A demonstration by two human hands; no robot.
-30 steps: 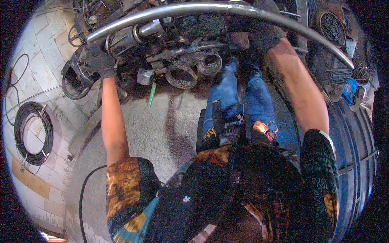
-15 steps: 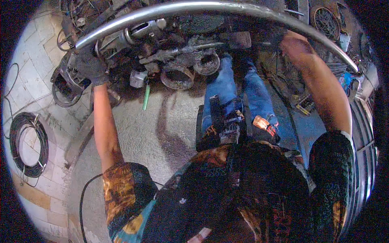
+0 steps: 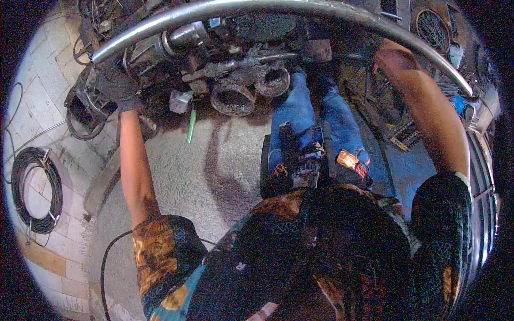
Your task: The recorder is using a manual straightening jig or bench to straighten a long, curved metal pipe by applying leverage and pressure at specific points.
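Note:
A long shiny metal tube (image 3: 251, 7) arches across the top of the view. My left hand (image 3: 115, 88), in a dark glove, is closed at the tube's left end; its fingers are partly lost in shadow. My right hand (image 3: 369, 47) reaches in under the right part of the tube, dark and mostly hidden, so its grip does not show. Below the tube lies a grimy machine with a rod (image 3: 235, 65) and two round metal cups, a larger one (image 3: 233, 100) and a smaller one (image 3: 273, 82). A green handle (image 3: 191, 126) hangs beside a small pale block (image 3: 180, 100).
A coil of black cable (image 3: 36, 190) lies on the tiled floor at left. Black hose (image 3: 104, 267) runs near my left elbow. A round basket of metal pieces (image 3: 430, 31) stands at the far right, above a yellowish part (image 3: 401, 140) on the floor. Metal bars (image 3: 484, 198) line the right edge.
My left hand and the tube's left end have shifted slightly left and up. My right forearm has moved a little to the right. The machine looks much the same.

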